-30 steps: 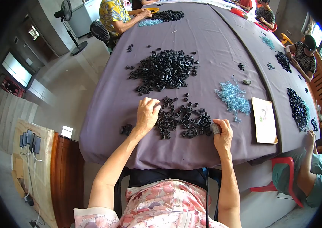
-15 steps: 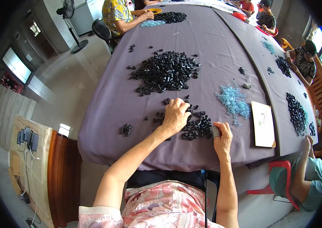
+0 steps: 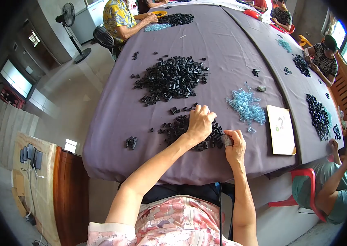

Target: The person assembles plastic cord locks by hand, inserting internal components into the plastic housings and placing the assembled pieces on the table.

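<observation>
My left hand (image 3: pixel 200 124) is over the nearer heap of small black plastic parts (image 3: pixel 176 128), its fingers curled together. Whatever lies between those fingertips is hidden. Just right of this heap, my right hand (image 3: pixel 235 148) has its fingers bent in against the thumb, and a grey cover (image 3: pixel 226 140) wraps one digit. I cannot make out what it pinches. A larger heap of black parts (image 3: pixel 172 78) lies farther up the cloth. Beyond my right hand is a loose pile of small, clear bluish springs (image 3: pixel 246 106).
A purple-grey cloth covers the long table (image 3: pixel 112 123). To the right lie a pale card (image 3: pixel 280 130) and a small greenish lump (image 3: pixel 261 88). A few black parts (image 3: pixel 131 142) sit at the left. Other people work along both sides, near more heaps (image 3: pixel 317 117).
My left hand has moved right across the nearer heap, closer to my right hand. The right hand's fingers have curled in slightly. The whole view has shifted a little.
</observation>
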Demonstrator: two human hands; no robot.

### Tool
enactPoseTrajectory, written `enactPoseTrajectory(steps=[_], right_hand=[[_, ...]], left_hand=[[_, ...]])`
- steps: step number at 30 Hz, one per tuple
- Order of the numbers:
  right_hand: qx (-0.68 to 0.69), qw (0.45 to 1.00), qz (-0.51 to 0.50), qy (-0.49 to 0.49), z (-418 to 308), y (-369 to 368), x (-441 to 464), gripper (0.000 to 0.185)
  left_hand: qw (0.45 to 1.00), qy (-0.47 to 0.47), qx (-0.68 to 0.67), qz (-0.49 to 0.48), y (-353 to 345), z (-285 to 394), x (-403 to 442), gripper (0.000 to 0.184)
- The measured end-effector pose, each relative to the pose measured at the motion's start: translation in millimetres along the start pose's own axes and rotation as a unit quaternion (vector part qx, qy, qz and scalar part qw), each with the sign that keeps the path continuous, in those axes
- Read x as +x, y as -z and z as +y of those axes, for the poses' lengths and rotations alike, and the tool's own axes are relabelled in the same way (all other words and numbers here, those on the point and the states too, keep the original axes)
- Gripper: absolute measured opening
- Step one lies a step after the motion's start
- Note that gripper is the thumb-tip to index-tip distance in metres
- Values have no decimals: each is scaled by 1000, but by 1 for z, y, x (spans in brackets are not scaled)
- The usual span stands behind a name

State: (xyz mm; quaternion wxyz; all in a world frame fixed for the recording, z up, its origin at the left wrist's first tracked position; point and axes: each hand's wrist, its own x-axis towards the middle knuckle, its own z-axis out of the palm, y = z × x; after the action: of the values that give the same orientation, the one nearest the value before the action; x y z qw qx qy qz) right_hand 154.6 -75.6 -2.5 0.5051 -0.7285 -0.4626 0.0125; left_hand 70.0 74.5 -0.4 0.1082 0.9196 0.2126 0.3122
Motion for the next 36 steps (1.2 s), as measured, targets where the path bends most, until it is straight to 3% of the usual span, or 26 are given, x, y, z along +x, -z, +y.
enactPoseTrajectory(steps=[3, 7, 10, 13, 16, 20, 23, 26, 30, 33, 36], right_hand=[[-4, 1000, -2, -5, -1, 1, -1, 38], [6, 1000, -4, -7, 0, 2, -1, 39], [-2, 1000, -4, -10, 2, 1, -1, 41], [3, 1000, 1, -8, 4, 1, -2, 41], [7, 1000, 8, 2, 3, -1, -1, 37], [-5, 1000, 15, 19, 2, 0, 1, 31], [-14, 999, 18, 29, 1, 0, -1, 33], [22, 999, 29, 23, -2, 2, -2, 30], [184, 978, 18, -93, -7, -7, -10, 27], [200, 971, -84, -104, -25, -7, -15, 29], [149, 979, -137, -19, -42, -7, -16, 30]], left_hand=[[995, 30, 26, -86, -8, 4, 13, 8], [991, 31, 15, -127, -9, 5, 17, 9], [998, 7, -7, -58, -4, 8, 12, 13], [989, -15, -105, 99, 9, 8, 7, 12], [923, 169, -342, 50, 35, 15, -19, 9], [828, 284, -484, -5, 58, 33, -69, 6], [783, 279, -555, -16, 45, 37, -93, 13], [804, 256, -536, -12, 35, 37, -101, 14], [789, 262, -555, 0, 35, 31, -97, 15], [789, 253, -560, -1, 35, 30, -99, 16], [796, 242, -555, 8, 33, 29, -101, 18]])
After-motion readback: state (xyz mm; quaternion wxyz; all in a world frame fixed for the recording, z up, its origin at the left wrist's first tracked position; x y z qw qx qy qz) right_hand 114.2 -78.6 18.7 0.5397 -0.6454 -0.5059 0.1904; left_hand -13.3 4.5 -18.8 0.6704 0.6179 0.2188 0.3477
